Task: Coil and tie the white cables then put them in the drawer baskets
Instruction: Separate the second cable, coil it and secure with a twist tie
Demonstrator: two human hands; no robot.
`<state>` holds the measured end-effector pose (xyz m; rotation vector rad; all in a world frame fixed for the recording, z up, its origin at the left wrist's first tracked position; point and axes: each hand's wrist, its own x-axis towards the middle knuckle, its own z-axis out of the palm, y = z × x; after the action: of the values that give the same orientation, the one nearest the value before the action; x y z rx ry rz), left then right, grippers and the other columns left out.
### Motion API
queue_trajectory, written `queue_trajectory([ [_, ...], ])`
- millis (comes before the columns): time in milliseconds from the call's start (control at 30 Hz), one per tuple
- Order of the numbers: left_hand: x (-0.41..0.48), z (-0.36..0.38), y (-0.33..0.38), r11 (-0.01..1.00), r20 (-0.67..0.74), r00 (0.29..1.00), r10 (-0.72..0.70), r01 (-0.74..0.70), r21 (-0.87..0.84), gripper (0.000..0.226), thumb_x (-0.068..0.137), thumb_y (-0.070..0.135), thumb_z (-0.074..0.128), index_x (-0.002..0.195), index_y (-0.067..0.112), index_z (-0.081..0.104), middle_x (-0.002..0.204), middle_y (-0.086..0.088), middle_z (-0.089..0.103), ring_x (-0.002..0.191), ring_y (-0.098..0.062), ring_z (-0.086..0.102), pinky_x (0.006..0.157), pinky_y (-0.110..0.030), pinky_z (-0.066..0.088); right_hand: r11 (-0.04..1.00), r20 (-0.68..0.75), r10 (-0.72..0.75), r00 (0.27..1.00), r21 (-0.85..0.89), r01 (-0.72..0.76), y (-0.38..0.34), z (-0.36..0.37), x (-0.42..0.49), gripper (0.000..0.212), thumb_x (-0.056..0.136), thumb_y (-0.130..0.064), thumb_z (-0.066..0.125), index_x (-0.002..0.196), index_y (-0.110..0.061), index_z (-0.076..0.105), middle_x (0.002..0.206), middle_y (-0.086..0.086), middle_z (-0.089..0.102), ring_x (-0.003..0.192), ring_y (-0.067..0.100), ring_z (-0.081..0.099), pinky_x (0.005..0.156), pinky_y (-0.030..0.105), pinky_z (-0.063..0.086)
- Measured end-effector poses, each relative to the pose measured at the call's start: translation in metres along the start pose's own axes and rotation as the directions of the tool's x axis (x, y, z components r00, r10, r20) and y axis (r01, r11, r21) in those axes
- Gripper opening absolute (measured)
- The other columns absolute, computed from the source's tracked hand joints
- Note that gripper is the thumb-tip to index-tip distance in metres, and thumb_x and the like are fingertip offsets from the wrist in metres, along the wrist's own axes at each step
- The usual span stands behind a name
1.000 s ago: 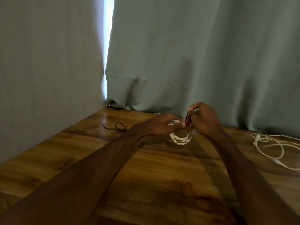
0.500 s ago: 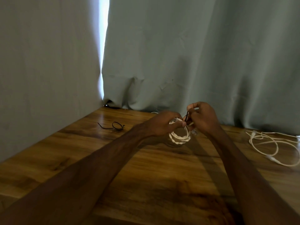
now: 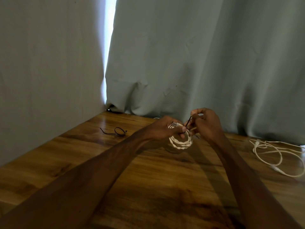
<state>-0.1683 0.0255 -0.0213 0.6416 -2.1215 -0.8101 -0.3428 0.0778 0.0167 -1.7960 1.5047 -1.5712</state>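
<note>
White twisty cord wound into a small round coil (image 3: 180, 142) is what both hands are busy with, over the far middle of the wooden table (image 3: 165, 192), close to the curtain. The strands look ropey, almost braided, and the lower half of the loop hangs out below the fingers. The left hand (image 3: 162, 129) grips the coil's top, with the thumb laid over the strands and the fingers curled underneath. The right hand (image 3: 206, 124) sits right up against it, pinching a thin black tie (image 3: 188, 121) that shows as a short dark line slanting down to the coil. Can't tell if it goes round the strands, since the knuckles block that bit. The tabletop is glossy brown wood with dark grain patches and some glare. Off to the left, well apart from the hands, a spare tie (image 3: 118, 131) lies in a little loop with a tail. Near the right edge a loose white cable (image 3: 277, 156) sprawls in big messy loops, smooth rather than twisted. Behind hangs a matte grey-green curtain (image 3: 198, 55), creased, its hem bunched at the table's back edge, with a bright slit of light (image 3: 109, 38) to the left. Both forearms stretch across the near table and cover a lot of it.
</note>
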Motion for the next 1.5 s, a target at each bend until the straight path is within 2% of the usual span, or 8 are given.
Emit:
queue_trajectory([
  [267,-0.001,-0.003,-0.004,0.999,-0.123,0.992,0.036,-0.036,0.001,0.022,0.097,0.026,0.068,0.09,0.009,0.08,0.089,-0.007,0.08,0.087,-0.025,0.076,0.091,-0.055,0.057,0.99,0.046,-0.035,0.998,0.141,0.028,-0.004,-0.005,0.001,0.013,0.105,-0.017,0.056,0.106,-0.005,0.061,0.075,0.011,0.077,0.068,0.027,0.075,0.058,0.041,0.063],
  [467,-0.003,-0.006,0.0,0.998,-0.227,0.973,0.048,-0.038,0.05,0.018,0.098,0.018,0.068,0.089,0.007,0.08,0.081,-0.006,0.079,0.073,-0.012,0.073,0.071,-0.035,0.056,0.978,0.105,-0.062,0.993,0.206,0.039,-0.011,-0.01,-0.003,0.016,0.102,-0.007,0.056,0.102,0.0,0.07,0.082,0.016,0.078,0.075,0.031,0.077,0.052,0.033,0.059],
  [633,-0.004,-0.009,0.002,0.988,-0.253,0.965,0.065,-0.026,0.154,0.022,0.098,0.018,0.068,0.081,0.007,0.077,0.067,0.006,0.07,0.058,0.001,0.063,0.056,-0.017,0.045,0.985,0.159,-0.089,0.983,0.159,0.064,-0.01,-0.012,-0.006,0.015,0.095,-0.01,0.069,0.097,0.002,0.077,0.087,0.018,0.078,0.08,0.027,0.077,0.062,0.032,0.064],
  [800,-0.006,-0.009,0.002,0.979,-0.258,0.964,0.058,-0.004,0.204,0.02,0.097,0.019,0.068,0.085,0.007,0.078,0.075,-0.006,0.076,0.069,-0.021,0.073,0.058,-0.028,0.051,0.961,0.231,0.013,0.973,0.266,-0.076,-0.012,-0.016,-0.008,0.011,0.087,0.001,0.075,0.097,0.004,0.076,0.086,0.022,0.077,0.074,0.025,0.073,0.066,0.03,0.064],
  [967,-0.008,-0.011,0.005,0.972,-0.268,0.96,0.077,-0.013,0.235,0.021,0.098,0.02,0.067,0.087,0.007,0.078,0.076,-0.008,0.076,0.073,-0.025,0.074,0.064,-0.041,0.055,0.916,0.289,0.094,0.953,0.349,-0.197,-0.012,-0.018,-0.009,0.024,0.081,0.006,0.078,0.104,0.002,0.075,0.092,0.019,0.079,0.072,0.02,0.076,0.072,0.028,0.064],
  [1133,-0.01,-0.006,0.014,0.967,-0.243,0.963,0.115,-0.052,0.25,0.021,0.098,0.019,0.065,0.08,0.012,0.075,0.073,-0.002,0.074,0.068,-0.017,0.072,0.06,-0.032,0.053,0.916,0.206,0.046,0.977,0.382,-0.123,-0.007,-0.018,-0.005,0.027,0.08,0.006,0.078,0.106,0.003,0.074,0.091,0.017,0.079,0.073,0.02,0.077,0.069,0.026,0.064],
  [1300,-0.011,0.0,0.023,0.947,-0.22,0.96,0.175,-0.102,0.305,0.035,0.098,0.017,0.065,0.069,0.037,0.064,0.066,0.011,0.068,0.062,-0.004,0.067,0.058,-0.02,0.048,0.961,0.148,-0.03,0.989,0.276,-0.012,0.0,-0.016,0.0,0.025,0.081,0.005,0.078,0.106,0.004,0.074,0.087,0.013,0.079,0.075,0.021,0.078,0.068,0.03,0.065],
  [1500,-0.009,-0.001,0.023,0.949,-0.208,0.958,0.198,-0.135,0.284,0.017,0.097,0.015,0.065,0.086,0.014,0.077,0.077,0.0,0.075,0.068,-0.011,0.072,0.061,-0.028,0.055,0.967,0.132,-0.104,0.986,0.246,0.069,0.002,-0.016,0.001,0.021,0.081,0.005,0.078,0.101,0.002,0.075,0.086,0.015,0.079,0.074,0.024,0.077,0.066,0.03,0.065],
])
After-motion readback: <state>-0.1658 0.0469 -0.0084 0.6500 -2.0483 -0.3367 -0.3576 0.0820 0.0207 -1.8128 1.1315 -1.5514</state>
